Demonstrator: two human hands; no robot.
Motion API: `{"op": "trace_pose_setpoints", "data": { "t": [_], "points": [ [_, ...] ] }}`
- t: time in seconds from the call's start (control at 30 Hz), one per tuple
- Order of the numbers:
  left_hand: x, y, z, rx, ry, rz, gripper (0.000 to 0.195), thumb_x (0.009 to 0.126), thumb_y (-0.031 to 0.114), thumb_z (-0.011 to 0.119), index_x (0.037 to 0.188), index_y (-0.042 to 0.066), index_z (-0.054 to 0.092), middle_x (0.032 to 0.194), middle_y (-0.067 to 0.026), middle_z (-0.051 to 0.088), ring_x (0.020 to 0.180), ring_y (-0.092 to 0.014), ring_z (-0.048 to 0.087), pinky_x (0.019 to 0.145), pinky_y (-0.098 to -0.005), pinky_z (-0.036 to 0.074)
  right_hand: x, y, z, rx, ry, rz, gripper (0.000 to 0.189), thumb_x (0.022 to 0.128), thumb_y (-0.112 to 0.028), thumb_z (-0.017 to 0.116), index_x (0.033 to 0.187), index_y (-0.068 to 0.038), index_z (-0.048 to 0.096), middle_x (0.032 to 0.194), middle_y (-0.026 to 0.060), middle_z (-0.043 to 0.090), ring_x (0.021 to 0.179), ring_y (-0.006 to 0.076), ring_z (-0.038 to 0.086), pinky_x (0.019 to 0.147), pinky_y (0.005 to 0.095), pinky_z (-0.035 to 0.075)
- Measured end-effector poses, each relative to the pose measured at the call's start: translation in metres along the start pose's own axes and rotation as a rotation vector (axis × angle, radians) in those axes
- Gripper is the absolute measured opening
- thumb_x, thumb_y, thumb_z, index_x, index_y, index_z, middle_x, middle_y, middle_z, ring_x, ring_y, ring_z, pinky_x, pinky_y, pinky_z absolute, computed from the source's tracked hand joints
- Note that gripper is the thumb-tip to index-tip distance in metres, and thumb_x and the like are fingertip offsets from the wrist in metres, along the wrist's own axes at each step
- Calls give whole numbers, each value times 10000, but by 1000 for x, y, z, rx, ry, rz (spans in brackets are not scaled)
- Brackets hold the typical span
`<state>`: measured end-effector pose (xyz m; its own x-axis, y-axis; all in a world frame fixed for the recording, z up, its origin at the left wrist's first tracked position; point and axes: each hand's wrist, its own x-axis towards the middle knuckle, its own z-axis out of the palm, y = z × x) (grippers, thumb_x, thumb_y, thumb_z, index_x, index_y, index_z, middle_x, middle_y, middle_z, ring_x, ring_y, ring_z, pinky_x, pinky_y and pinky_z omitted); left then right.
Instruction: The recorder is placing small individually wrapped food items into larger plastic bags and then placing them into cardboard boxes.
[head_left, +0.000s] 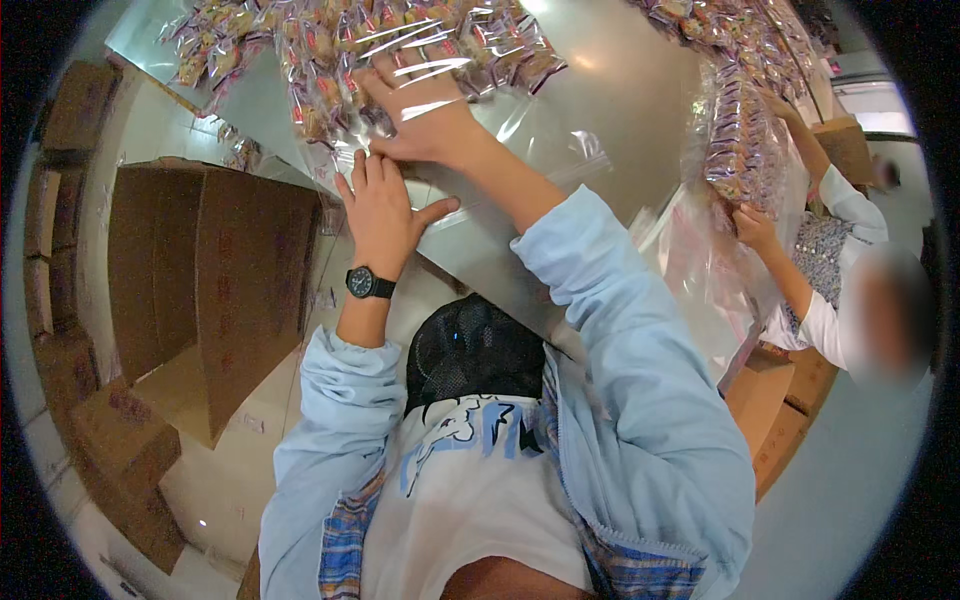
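A large clear plastic bag (517, 139) lies on the metal tabletop (615, 82), with many small wrapped snack packets (322, 82) in its far part. My right hand (427, 112) reaches over the packets with its fingers spread, and glossy film covers part of it; whether the hand is inside the bag is hard to tell. Closer to me, my left hand (379, 195) lies at the bag's near left edge, fingertips on the film and thumb stretched out to the right. A black watch is on that wrist. Neither hand shows a closed grip.
An open cardboard box (255, 277) stands left of the table, with more cartons (75, 105) beyond it. Loose wrapped packets (217, 56) lie at the far left. On the right, a co-worker's hands (754, 225) hold a clear bag of packets (739, 135). Plastic bags (697, 262) hang over the table's edge.
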<state>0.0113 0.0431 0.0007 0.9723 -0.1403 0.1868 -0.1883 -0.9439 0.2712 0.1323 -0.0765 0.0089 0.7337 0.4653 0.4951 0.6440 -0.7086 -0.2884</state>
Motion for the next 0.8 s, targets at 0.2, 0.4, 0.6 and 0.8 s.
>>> {"op": "trace_pose_setpoints", "data": {
  "t": [0.2,0.4,0.6,0.8],
  "points": [
    [-1,5,3,67,-15,29,1195,689,773,769,1450,-96,464,1495,-267,503,1394,-439,451,1176,-617,283,4,13,10,-247,102,-88,540,885,-358,682,1417,-319,595,1459,143,578,1288,450,555,1057,676,396],
    [17,7,-30,4,-112,-27,969,720,713,791,1280,-59,618,1281,-226,617,1197,-421,584,1036,-468,478,0,15,-9,-226,52,-128,548,886,-312,677,1420,-224,592,1523,135,542,1372,403,516,1139,612,389],
    [37,7,-26,-105,53,44,686,837,511,788,1214,-46,653,1202,-230,652,1103,-413,623,904,-512,513,-27,70,-74,-553,-70,-133,788,810,-334,809,1499,-108,499,1558,115,498,1431,294,480,1156,480,414],
    [45,8,5,-195,104,190,518,862,302,762,1290,41,630,1211,-156,674,1156,-374,596,1000,-480,464,-26,63,-71,-611,25,95,474,925,-186,601,1379,-51,587,1318,163,659,1273,296,596,1075,415,475]
  ]
}}
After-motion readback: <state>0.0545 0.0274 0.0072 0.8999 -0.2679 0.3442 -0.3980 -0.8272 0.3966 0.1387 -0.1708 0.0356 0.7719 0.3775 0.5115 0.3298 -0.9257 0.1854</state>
